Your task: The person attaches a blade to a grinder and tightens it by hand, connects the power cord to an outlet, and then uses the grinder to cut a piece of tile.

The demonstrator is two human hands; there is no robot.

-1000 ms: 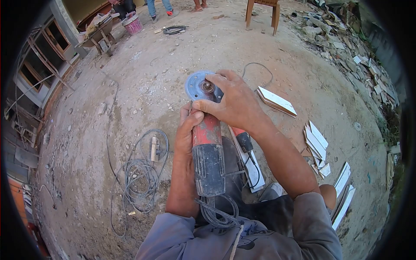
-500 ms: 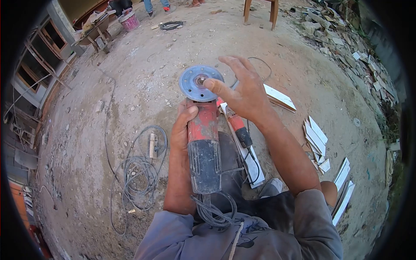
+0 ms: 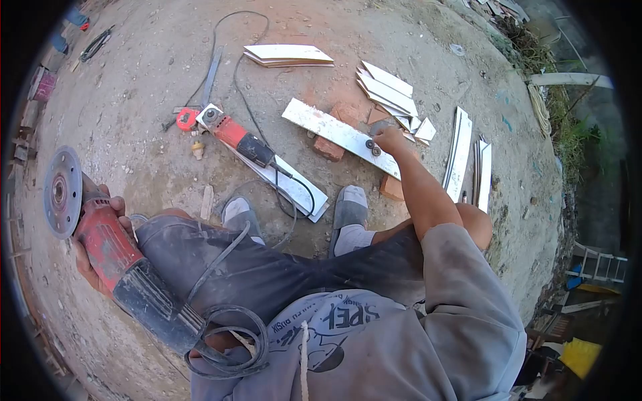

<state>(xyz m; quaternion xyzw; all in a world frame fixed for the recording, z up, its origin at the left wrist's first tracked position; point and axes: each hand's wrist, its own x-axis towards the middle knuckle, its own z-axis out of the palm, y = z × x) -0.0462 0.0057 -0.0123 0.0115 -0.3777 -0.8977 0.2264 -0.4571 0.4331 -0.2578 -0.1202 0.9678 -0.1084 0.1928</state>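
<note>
My left hand (image 3: 100,257) is wrapped round the head of a red and black angle grinder (image 3: 110,247) at the left, its grey disc (image 3: 63,192) facing up and left. A coiled cable hangs at its rear end. My right hand (image 3: 391,140) reaches down to the right end of a white tile strip (image 3: 341,134) resting on bricks. Its fingers are closed at a small dark round part (image 3: 376,151); what they hold is too small to name. A second red grinder (image 3: 234,136) lies on white strips (image 3: 294,180) between my hands.
Stacks of white tile pieces (image 3: 287,53) lie on the dirt ground, with cut pieces (image 3: 388,90) and long strips (image 3: 458,154) at the right. A red round object (image 3: 187,119) is beside the second grinder. Part of another person's leg (image 3: 59,43) shows at the top left.
The view has turned down and right. The grinder in my left hand has moved to the left. My right hand has left its disc and come down by the tile strip.
</note>
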